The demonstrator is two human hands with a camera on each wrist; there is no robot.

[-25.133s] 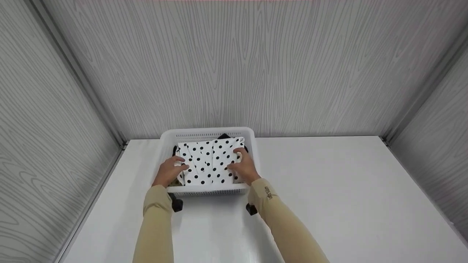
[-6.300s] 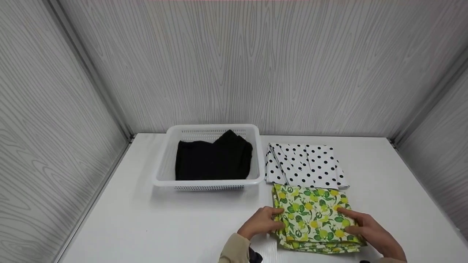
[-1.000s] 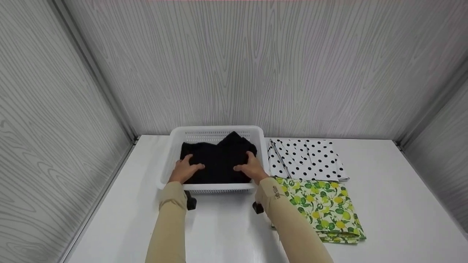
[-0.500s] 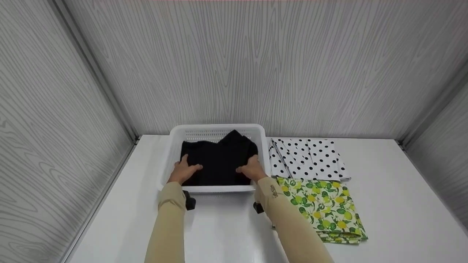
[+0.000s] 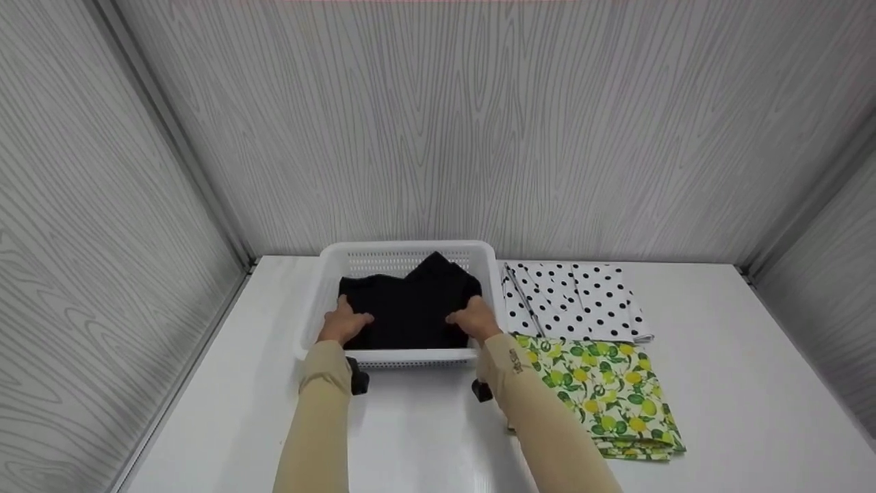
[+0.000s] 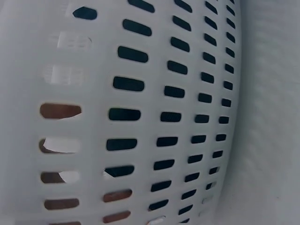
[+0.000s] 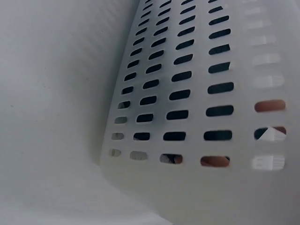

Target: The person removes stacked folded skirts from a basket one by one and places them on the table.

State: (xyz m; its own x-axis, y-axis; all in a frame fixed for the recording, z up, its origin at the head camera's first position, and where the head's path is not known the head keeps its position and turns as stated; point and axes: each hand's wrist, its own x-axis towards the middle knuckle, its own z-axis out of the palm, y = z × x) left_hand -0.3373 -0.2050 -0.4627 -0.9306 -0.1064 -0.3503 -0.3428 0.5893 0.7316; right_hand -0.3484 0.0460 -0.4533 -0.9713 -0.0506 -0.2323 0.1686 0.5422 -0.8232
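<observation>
Grey wood-grain panels stand behind the white worktop and along both its sides. Near the back panel sits a rectangular white plastic basket, its walls pierced with rows of slots. Right of the basket, toward the front, a folded lemon-print cloth lies flat, several layers showing at its near edge. Its far edge meets a folded polka-dot cloth, white with black dots, just beside the basket. Inside the basket lies a folded black cloth, one corner peaking toward the back wall. Two beige sleeves reach in from the front, the right one crossing over part of the lemon-print cloth. The left hand and right hand are clamped on opposite sides of the black cloth, thumbs on top, the other fingers mostly hidden down its edges; both wrist views show bits of them through the slots. Below each wrist hangs a small black device.
</observation>
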